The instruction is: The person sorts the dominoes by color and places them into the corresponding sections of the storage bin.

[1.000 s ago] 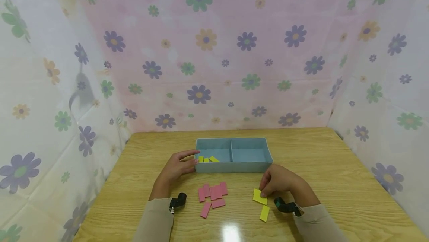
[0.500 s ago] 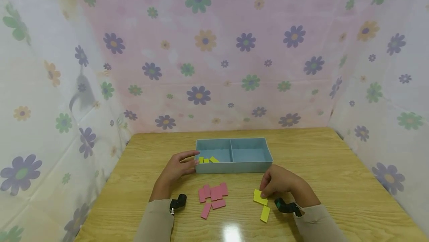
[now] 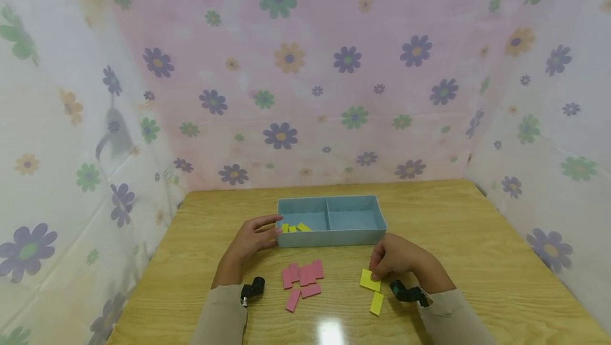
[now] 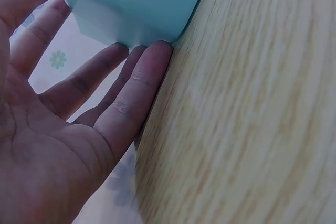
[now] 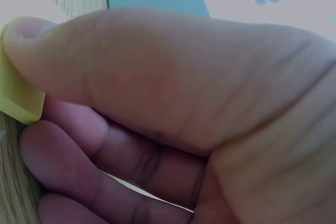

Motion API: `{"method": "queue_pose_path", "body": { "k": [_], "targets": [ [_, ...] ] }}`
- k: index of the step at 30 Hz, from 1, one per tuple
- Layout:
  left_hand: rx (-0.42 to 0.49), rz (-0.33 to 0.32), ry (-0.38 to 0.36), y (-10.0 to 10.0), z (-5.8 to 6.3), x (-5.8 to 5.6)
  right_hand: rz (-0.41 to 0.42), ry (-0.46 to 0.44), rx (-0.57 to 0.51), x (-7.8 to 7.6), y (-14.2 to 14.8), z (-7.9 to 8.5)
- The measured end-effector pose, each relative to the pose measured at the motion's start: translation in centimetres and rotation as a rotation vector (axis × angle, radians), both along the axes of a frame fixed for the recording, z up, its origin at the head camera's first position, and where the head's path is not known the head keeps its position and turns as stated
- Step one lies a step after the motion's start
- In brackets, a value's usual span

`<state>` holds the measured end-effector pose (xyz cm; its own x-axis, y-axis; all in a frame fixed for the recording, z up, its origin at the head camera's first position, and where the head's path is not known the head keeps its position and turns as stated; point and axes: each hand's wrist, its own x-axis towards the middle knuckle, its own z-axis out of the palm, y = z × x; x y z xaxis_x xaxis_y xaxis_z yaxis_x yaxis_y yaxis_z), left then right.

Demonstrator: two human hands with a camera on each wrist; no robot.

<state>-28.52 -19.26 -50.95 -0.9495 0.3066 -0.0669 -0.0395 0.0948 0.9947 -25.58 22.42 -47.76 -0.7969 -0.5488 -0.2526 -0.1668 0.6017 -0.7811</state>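
Note:
A light blue two-compartment box (image 3: 310, 239) stands on the table, with several yellow tiles (image 3: 293, 229) in its left compartment. My left hand (image 3: 250, 239) is at the box's left end, its fingers spread and lightly bent, fingertips touching the wall (image 4: 136, 9). In front of the box's right part, my right hand (image 3: 398, 257) pinches a yellow tile (image 3: 368, 281) low at the table. The right wrist view shows the thumb on top of this tile (image 5: 18, 90) and other fingers curled below. Another yellow tile (image 3: 376, 303) lies just nearer.
Several pink tiles (image 3: 304, 275) lie loosely grouped on the wooden table (image 3: 191, 260), between the two forearms. A flowered cloth (image 3: 305, 95) rises behind the table and at both sides. Each wrist carries a black camera mount (image 3: 253, 287).

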Motion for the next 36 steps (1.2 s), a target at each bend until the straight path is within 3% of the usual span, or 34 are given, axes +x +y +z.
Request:
{"method": "queue_pose_path", "body": {
  "k": [15,36],
  "targets": [
    [0.003,-0.045,0.04,0.07,-0.48,-0.1,0.011,0.011,0.009,0.23,0.12,0.18],
    [0.011,-0.013,0.025,-0.18,-0.33,0.13,0.021,0.049,0.042,-0.08,-0.11,0.18]
  ]
}}
